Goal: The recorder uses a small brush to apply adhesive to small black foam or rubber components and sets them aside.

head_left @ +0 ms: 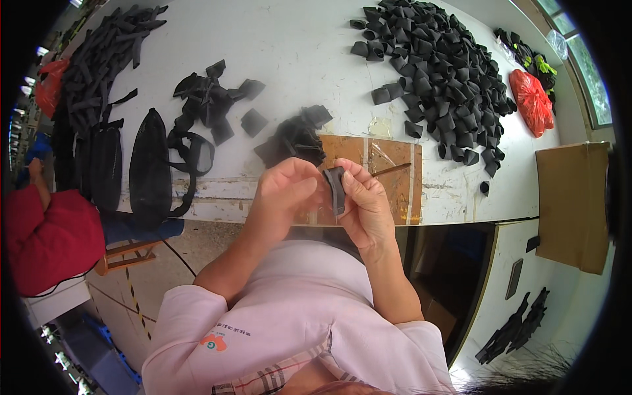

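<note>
The right hand (363, 203) pinches a small dark cloth piece (337, 189) between thumb and fingers, above the counter's near edge. The piece's long axis runs roughly from 12 to 6 o'clock, and it lies at the right hand's 9 o'clock. The left hand (282, 194) is just beside it, on the piece's own 9 o'clock side, its fingers bent and blurred; whether they touch or grip anything, I cannot tell. The right hand is the nearer.

Taking the clock from that piece, a cardboard sheet (400, 194) lies on the counter (296, 59) from 12 to 3 o'clock, a thin brown stick (393, 169) across it. A dark cloth heap (296, 135) sits near at 11, a looser heap (210, 105) at 10, and a black pouch (151, 164) at 9. The big pile of black loops (438, 82) spreads at 1.

Farther out, a red plastic bag (530, 102) sits at 2, a cardboard box (573, 210) at 3, long dark strips (99, 66) at 10, and a co-worker in red (56, 240) at 9.
</note>
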Demonstrator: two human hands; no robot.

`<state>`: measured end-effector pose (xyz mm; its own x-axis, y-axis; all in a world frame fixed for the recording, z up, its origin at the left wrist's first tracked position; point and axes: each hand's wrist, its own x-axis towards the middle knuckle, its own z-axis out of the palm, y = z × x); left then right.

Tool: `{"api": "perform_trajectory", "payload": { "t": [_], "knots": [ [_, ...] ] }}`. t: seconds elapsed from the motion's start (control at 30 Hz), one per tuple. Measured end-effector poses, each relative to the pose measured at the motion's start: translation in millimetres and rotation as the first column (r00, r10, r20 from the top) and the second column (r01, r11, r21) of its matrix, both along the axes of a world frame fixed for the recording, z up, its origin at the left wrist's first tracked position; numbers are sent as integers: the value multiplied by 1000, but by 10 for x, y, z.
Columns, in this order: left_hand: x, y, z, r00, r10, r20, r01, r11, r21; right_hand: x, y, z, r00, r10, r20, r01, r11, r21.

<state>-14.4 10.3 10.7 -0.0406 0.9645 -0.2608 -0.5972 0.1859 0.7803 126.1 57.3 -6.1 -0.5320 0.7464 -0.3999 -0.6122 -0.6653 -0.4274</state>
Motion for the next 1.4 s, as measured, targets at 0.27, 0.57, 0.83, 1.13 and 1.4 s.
{"api": "perform_trajectory", "payload": {
  "t": [0.27, 0.57, 0.83, 1.13, 1.4],
  "knots": [
    [30, 40, -35, 997, -65, 33, 68, 992, -106, 43, -56, 42, 995, -26, 99, 22, 999, 33],
    [26, 47, -178, 988, -135, 73, 143, 983, -117, 95, -186, 24, 273, -621, 734, -555, 522, 648],
    [263, 9, -11, 797, 24, -604, 63, 991, 122, 172, -278, 167, 417, -698, 582, -422, 418, 804],
    [344, 167, 34, 987, -25, 158, 40, 995, -90, 224, -158, 146, 314, -670, 672, -298, 603, 740],
    [563, 150, -9, 504, 441, -742, 7, 858, 514, 434, -66, 131, 997, 54, -60, -47, 993, 110]
  ]
}}
